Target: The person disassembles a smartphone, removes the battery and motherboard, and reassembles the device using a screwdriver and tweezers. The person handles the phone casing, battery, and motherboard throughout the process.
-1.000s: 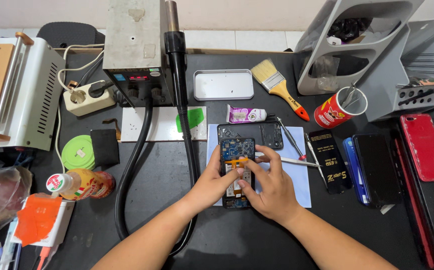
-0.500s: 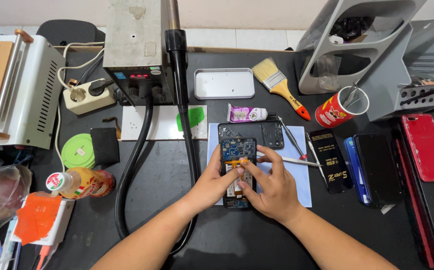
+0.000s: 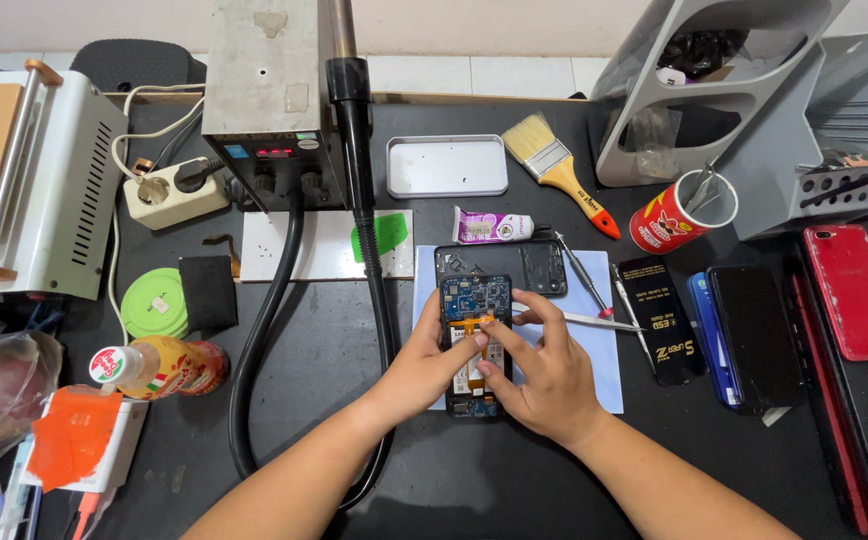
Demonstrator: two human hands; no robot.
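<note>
one opened phone (image 3: 475, 340), one paintbrush (image 3: 558, 172), two hands (image 3: 424, 365), one red can (image 3: 676, 218)

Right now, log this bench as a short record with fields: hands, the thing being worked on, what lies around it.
Left hand: left hand steadies the opened phone from its left edge, thumb on the exposed inside.
Right hand: right hand rests on the phone, fingertips pressing near an orange flex strip.
Work surface: pale blue mat on a black bench.
Just behind: black back cover, small tube.
Right of mat: screwdriver, dark phones, red phone.
Further back: paintbrush, white tray, red cup.
</note>
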